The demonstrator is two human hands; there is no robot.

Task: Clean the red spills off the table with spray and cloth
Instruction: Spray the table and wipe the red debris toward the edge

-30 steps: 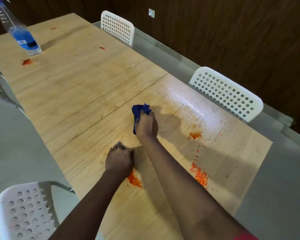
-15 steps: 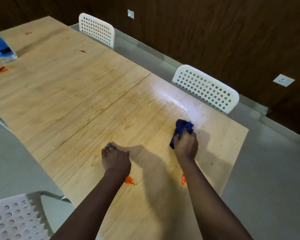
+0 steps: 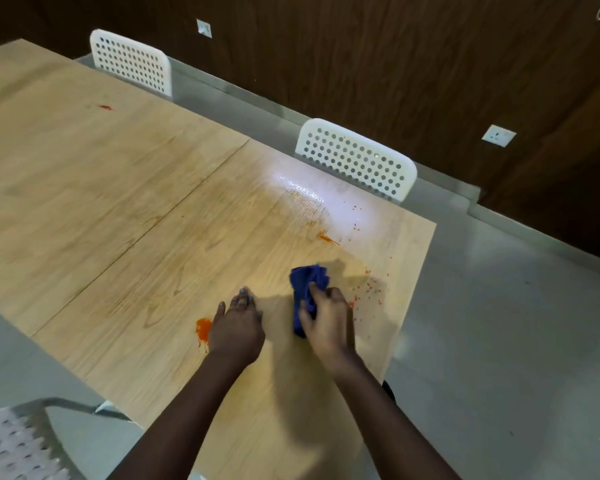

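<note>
Wiping is under way: the right hand (image 3: 328,318) clenches the bunched blue cloth (image 3: 307,285) against the table (image 3: 118,188), near its right edge, beside a scatter of red specks (image 3: 369,287). The left hand (image 3: 236,325) rests flat on the wood with fingers straight, holding nothing, an orange-red blot (image 3: 203,329) just at its left. Next, I'd judge, the cloth must sweep right over the specks, then back for that blot and the streak (image 3: 328,239) farther up. Against 0.5 s ago, the cloth sits closer to the near edge and the left hand.
</note>
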